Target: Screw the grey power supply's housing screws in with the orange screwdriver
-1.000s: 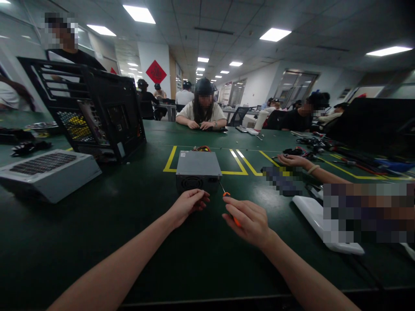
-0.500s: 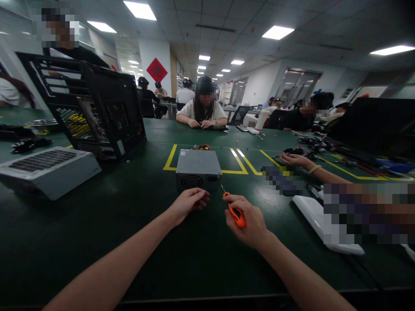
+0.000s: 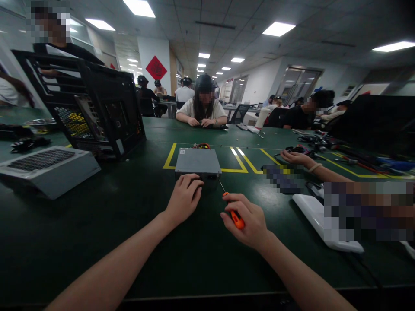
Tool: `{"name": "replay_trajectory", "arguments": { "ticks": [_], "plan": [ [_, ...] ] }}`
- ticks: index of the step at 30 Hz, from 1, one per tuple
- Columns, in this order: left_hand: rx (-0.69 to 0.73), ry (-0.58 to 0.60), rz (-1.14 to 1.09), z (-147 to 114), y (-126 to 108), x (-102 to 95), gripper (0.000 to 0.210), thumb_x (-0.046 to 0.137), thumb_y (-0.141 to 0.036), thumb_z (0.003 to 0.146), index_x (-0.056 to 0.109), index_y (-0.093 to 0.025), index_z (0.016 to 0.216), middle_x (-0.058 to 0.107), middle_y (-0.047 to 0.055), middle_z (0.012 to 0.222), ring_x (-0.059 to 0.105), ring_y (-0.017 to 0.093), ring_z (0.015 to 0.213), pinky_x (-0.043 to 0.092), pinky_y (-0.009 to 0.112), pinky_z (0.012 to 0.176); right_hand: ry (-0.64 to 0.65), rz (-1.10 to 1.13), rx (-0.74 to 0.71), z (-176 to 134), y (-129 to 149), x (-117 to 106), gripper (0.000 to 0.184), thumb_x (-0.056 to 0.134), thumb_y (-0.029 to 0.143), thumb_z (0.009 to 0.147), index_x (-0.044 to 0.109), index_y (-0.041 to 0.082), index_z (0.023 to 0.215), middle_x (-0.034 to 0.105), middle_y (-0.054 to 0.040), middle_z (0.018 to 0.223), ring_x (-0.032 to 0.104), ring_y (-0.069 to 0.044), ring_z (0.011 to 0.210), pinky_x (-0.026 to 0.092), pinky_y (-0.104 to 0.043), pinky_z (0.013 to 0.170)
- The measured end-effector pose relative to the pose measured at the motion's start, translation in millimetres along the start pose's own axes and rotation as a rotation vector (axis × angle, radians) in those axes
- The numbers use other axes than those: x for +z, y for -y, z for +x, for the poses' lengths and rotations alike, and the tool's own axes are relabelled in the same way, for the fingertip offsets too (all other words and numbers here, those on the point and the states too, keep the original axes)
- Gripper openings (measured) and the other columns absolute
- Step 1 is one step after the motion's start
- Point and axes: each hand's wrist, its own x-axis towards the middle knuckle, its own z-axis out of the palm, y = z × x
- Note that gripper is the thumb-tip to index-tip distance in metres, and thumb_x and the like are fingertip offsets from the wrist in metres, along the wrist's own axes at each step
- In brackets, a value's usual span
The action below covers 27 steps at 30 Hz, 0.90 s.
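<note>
A grey computer power supply (image 3: 197, 161) lies on the green table in front of me, its fan side mostly hidden behind my left hand. My left hand (image 3: 184, 196) is open, palm down, with its fingers over the near face of the box; whether they touch it I cannot tell. In my right hand (image 3: 248, 220) is a screwdriver (image 3: 237, 221) with an orange and black handle. Its thin shaft points up and left, and the tip is close to the near right corner of the power supply. Several coloured wires (image 3: 202, 146) stick up behind the box.
A black computer case (image 3: 119, 116) stands at the left, with a second grey power supply (image 3: 71, 170) before it. At the right lie a white device (image 3: 324, 220) and tangled cables (image 3: 311, 142). A co-worker's hand (image 3: 296, 157) reaches in there. Another person (image 3: 202, 108) sits opposite.
My left hand has turned palm down, spread its fingers and moved up over the power supply's near face. The right hand and screwdriver have hardly moved.
</note>
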Motion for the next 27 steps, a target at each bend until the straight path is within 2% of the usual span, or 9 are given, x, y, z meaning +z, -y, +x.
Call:
{"name": "replay_trajectory", "arguments": {
  "ticks": [3,6,9,13,15,18,21,24,27],
  "plan": [
    [0.049,-0.016,0.145,2.6,1.5,-2.9,0.025,0.041,-0.017,0.086,0.055,-0.018,0.107,0.046,0.009,0.127,0.036,0.023,0.125,0.03,0.043,0.104,0.019,-0.054,-0.015,0.3,2.0,-1.7,0.005,0.053,0.024,0.08,0.053,0.019,0.079,0.059,-0.0092,0.096,0.06,-0.015,0.073,0.05,-0.03,0.062],
    [0.053,0.03,0.225,3.3,3.5,-2.1,0.027,0.041,-0.017,0.086,0.055,-0.017,0.109,0.042,0.01,0.133,0.031,0.023,0.129,0.024,0.046,0.108,-0.004,0.009,0.037,-0.3,1.4,-0.8,0.015,0.052,0.026,0.082,0.05,0.018,0.094,0.058,-0.0102,0.096,0.06,-0.016,0.079,0.051,-0.028,0.061],
    [0.041,0.056,0.248,2.7,4.1,-0.3,0.028,0.043,-0.017,0.084,0.056,-0.017,0.109,0.041,0.011,0.134,0.031,0.024,0.13,0.023,0.047,0.108,-0.055,0.041,0.041,-0.5,0.3,0.3,0.016,0.056,0.027,0.08,0.048,0.018,0.091,0.058,-0.0094,0.094,0.06,-0.016,0.083,0.051,-0.026,0.061],
    [0.039,0.076,0.255,2.1,3.2,-0.4,0.028,0.045,-0.016,0.083,0.057,-0.017,0.109,0.04,0.011,0.135,0.028,0.025,0.13,0.022,0.047,0.108,-0.06,-0.047,-0.006,1.2,1.1,-1.1,0.008,0.058,0.024,0.079,0.053,0.019,0.075,0.057,-0.007,0.093,0.058,-0.012,0.066,0.049,-0.027,0.059],
    [0.043,0.092,0.263,2.1,2.9,-1.1,0.029,0.045,-0.016,0.083,0.057,-0.017,0.108,0.038,0.012,0.136,0.027,0.026,0.131,0.021,0.048,0.108,-0.068,-0.041,0.025,2.2,1.1,-1.2,0.006,0.057,0.024,0.08,0.054,0.019,0.083,0.056,-0.0073,0.093,0.058,-0.013,0.068,0.05,-0.028,0.06],
    [0.045,0.107,0.265,2.0,3.2,-1.9,0.028,0.045,-0.016,0.082,0.057,-0.017,0.108,0.036,0.013,0.137,0.026,0.026,0.132,0.02,0.048,0.109,-0.149,0.03,0.096,2.2,0.4,0.5,0.021,0.057,0.023,0.079,0.048,0.02,0.098,0.055,-0.0065,0.091,0.059,-0.016,0.08,0.052,-0.028,0.062],
    [0.044,0.111,0.251,1.8,3.9,-1.8,0.028,0.046,-0.016,0.081,0.058,-0.017,0.107,0.036,0.012,0.138,0.025,0.027,0.132,0.02,0.049,0.108,-0.197,0.018,0.078,1.1,1.0,1.0,0.018,0.057,0.017,0.077,0.047,0.021,0.091,0.054,-0.0055,0.091,0.058,-0.015,0.078,0.051,-0.027,0.061],
    [0.042,0.113,0.249,1.5,4.4,-1.2,0.027,0.047,-0.016,0.08,0.058,-0.017,0.106,0.036,0.012,0.138,0.025,0.027,0.132,0.019,0.048,0.109,-0.134,-0.021,0.038,0.5,2.3,-0.8,0.008,0.056,0.015,0.076,0.051,0.02,0.08,0.053,-0.0062,0.094,0.057,-0.013,0.07,0.049,-0.029,0.061],
    [0.045,0.117,0.265,1.4,4.8,-0.9,0.027,0.048,-0.016,0.08,0.058,-0.018,0.105,0.035,0.012,0.138,0.024,0.026,0.132,0.019,0.048,0.109,-0.134,-0.043,0.043,0.8,1.3,-1.3,0.011,0.055,0.016,0.078,0.052,0.019,0.087,0.053,-0.0073,0.095,0.057,-0.016,0.075,0.049,-0.03,0.064]
  ]
}}
